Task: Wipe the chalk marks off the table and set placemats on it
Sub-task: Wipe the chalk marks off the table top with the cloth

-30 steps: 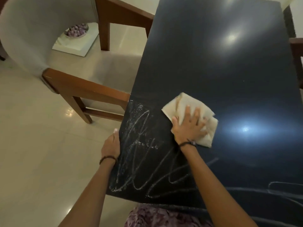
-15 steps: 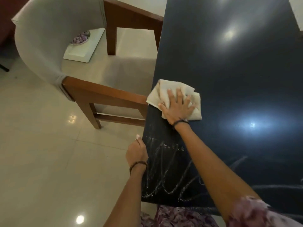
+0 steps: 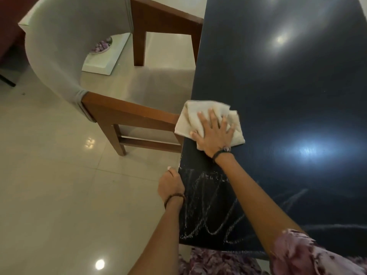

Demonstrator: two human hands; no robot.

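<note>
the right hand (image 3: 213,133) lies flat with fingers spread on a folded pale cloth (image 3: 208,122), pressing it against the dark table (image 3: 278,96) right at the table's left edge, so that a corner of the cloth hangs out past the edge toward the wooden chair (image 3: 127,112) just beside it; the broad flat palm seems meant to spread pressure over as much cloth as possible, and the position at the edge suggests a wiping stroke carried all the way to the side. the left hand (image 3: 171,187) rests against the left edge of the table nearer the body, knuckles up, likely bracing the person while leaning in; its fingers curl out of sight under or against the edge, so i cannot tell whether it grips the edge or only touches it. the chalk marks (image 3: 206,211) lie as looping scribbles on the near corner, between the two forearms and under the right one, with fainter lines running off to the right; the surface beyond the cloth looks free of chalk, though glare spots from ceiling lights make that hard to confirm. by my judgement the wiping is partly done and the near corner is left. no placemats are in view, and the table's far and right sides are cut off
</note>
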